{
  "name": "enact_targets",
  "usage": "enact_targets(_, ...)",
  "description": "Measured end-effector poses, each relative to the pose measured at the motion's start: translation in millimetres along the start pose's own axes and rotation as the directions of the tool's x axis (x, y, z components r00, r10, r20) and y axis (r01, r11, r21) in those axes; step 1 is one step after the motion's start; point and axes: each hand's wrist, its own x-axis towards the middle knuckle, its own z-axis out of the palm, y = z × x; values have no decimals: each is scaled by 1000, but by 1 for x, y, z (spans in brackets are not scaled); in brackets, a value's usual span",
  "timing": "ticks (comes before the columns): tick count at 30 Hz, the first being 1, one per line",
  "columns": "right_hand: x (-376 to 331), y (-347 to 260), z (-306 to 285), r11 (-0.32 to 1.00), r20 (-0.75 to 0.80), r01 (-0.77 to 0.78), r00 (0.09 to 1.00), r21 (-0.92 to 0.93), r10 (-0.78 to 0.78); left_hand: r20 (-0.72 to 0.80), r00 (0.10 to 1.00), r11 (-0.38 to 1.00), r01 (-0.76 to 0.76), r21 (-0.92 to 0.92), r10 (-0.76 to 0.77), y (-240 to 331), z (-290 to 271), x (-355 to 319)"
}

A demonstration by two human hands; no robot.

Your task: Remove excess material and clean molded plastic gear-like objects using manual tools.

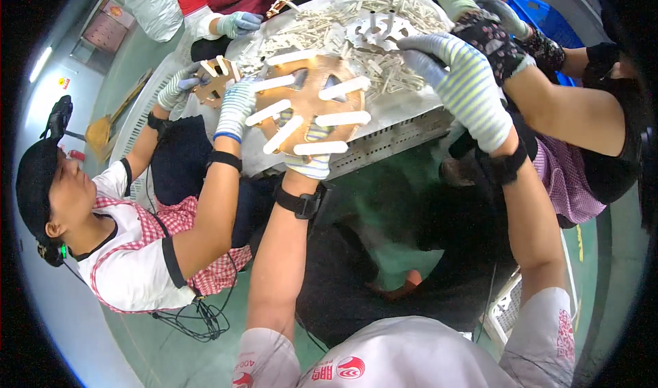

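1. Your left hand (310, 160) grips the lower edge of the brown slotted disc (310, 100), fingers closed on it, above the table's near edge.
2. Your right hand (458, 80) reaches out, fingers spread, over the pale sticks (380, 66) on the table (404, 110).
3. A co-worker's gloved hand (235, 107) touches the disc's left side.

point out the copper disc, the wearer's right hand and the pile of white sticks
copper disc (310, 97), head view, bare centre between its white sticks
right hand (460, 86), head view, back of the striped glove
pile of white sticks (322, 28), head view, middle of the heap on the tray
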Motion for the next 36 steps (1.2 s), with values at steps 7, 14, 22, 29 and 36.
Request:
enact_targets(7, -4, 98, 8, 917, 254, -223, 915, -330, 314, -138, 990, 994, 0, 110, 16, -11, -18, -9)
enact_targets(14, 7, 101, 20, 806, 150, -233, 918, -545, 367, -143, 989, 993, -12, 114, 29, -14, -18, -10)
enact_targets(22, 20, 112, 55, 635, 165, -145, 900, -759, 402, -76, 996, 991, -44, 124, 54, -3, -6, -10)
enact_targets(29, 22, 70, 30, 767, 79, -119, 973, -631, 217, -17, 996, 988, -89, 125, 92, 6, 10, -2)
enact_targets(36, 4, 8, 40, 869, 285, 369, 916, -329, -281, 11, 994, 979, -107, 174, 107, 11, 21, 3)
